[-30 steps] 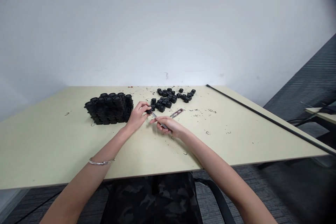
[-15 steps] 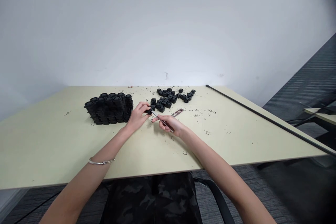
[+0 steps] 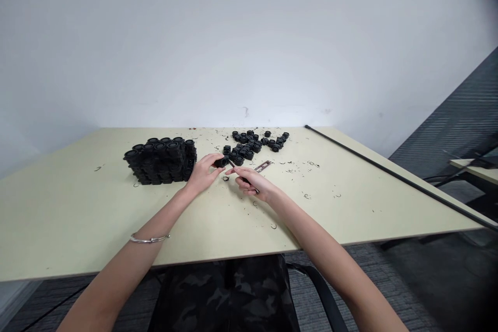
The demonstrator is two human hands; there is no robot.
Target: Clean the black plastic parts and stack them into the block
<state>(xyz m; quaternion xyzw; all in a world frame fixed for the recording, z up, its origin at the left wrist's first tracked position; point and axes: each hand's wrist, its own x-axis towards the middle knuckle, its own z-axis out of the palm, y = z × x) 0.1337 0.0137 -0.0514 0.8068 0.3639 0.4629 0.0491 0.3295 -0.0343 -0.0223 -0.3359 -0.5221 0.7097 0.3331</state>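
My left hand [image 3: 203,172] pinches a small black plastic part [image 3: 220,162] just above the pale table [image 3: 78,207]. My right hand [image 3: 253,183] is closed round a thin metal blade tool [image 3: 235,167] whose tip points at that part. A neat stacked block of black parts [image 3: 160,160] stands just left of my left hand. A loose heap of the same black parts [image 3: 251,144] lies beyond both hands. A small black ring-shaped shaving [image 3: 225,178] lies on the table between my hands.
A flat metal strip [image 3: 263,167] lies right of the hands. Thin black shavings [image 3: 307,196] are scattered over the table. A long black rod [image 3: 392,175] runs along the table's right edge. A bracelet [image 3: 150,239] sits on my left wrist.
My right hand has shifted slightly right and up with the blade. A small black ring-shaped shaving now lies on the table between the hands. The left hand keeps hold of the part.
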